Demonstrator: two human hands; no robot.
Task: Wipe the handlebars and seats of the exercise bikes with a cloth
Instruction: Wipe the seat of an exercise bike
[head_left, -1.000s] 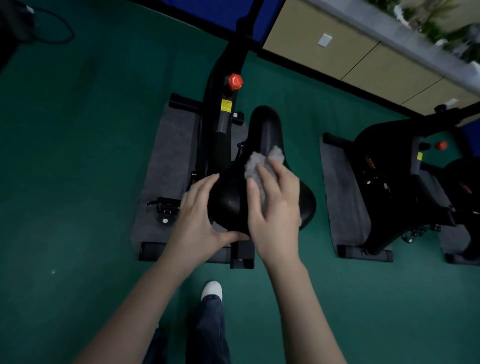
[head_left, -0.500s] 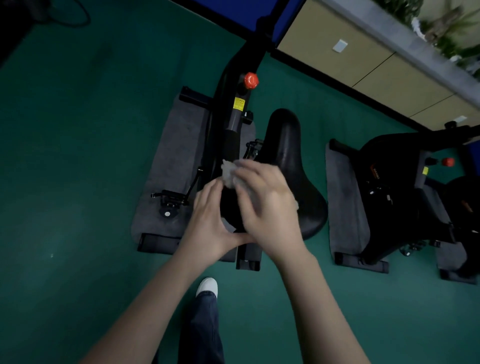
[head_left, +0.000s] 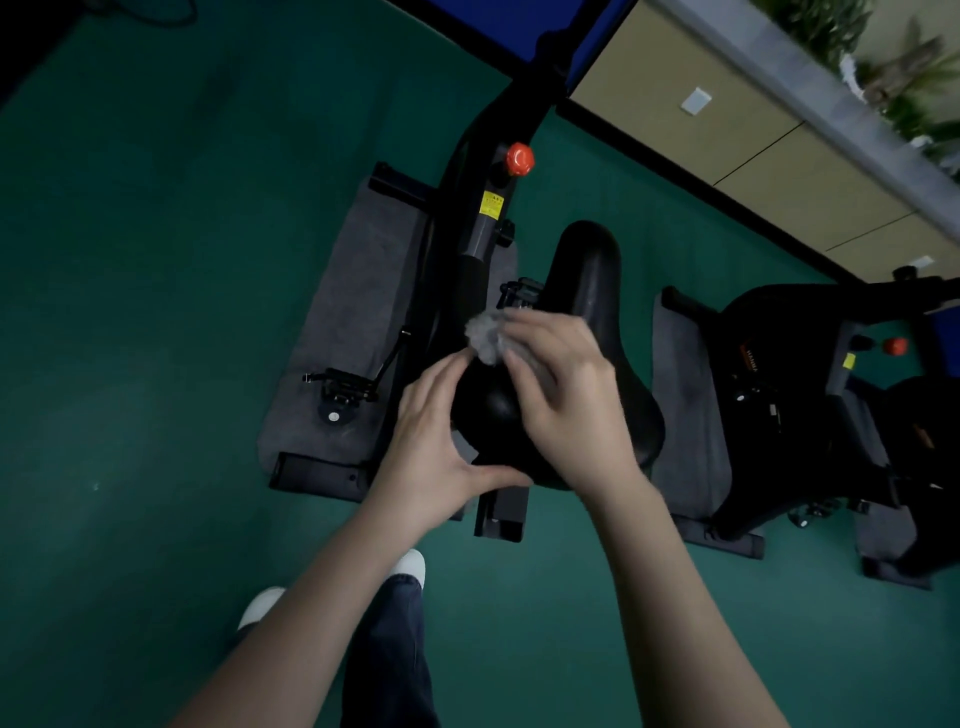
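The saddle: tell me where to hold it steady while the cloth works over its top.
Hold the saddle at its wide rear, coming from the near-left side, as the left hand does now: thumb along the back edge, fingers up its left flank. That probably braces it while leaving the top free for the right hand and cloth.

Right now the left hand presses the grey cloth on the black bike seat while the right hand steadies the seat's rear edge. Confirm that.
Not quite: the hands are swapped. In the head view the right hand presses the grey cloth on the black bike seat, while the left hand steadies the seat's rear edge.
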